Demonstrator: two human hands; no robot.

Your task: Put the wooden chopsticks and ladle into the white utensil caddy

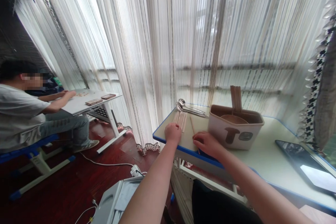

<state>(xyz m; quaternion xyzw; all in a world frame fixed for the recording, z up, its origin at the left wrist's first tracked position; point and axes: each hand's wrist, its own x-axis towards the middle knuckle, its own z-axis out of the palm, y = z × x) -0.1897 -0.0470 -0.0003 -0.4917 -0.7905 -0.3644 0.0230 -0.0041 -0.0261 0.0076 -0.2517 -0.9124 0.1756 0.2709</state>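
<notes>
My left hand [173,133] is closed, its curled fingers at the near end of a row of light wooden chopsticks [183,119] lying side by side on the desk. My right hand [207,142] is bent over a single chopstick [192,124], which slants past its fingertips towards the desk's front edge. Beyond the row, two metal ladles [193,109] lie with bowls to the left. Right of these stands a brown-and-white caddy [237,138], holding a bundle of flat brown sticks [236,98] and a round brown piece [233,119].
The blue-edged desk [265,159] bears a dark tablet-like device [296,154] at right. Sheer curtains [157,59] hang behind. At left a person [18,112] sits at another table [78,103] with small pieces. A grey cabinet [112,196] and cables [110,164] are on the floor.
</notes>
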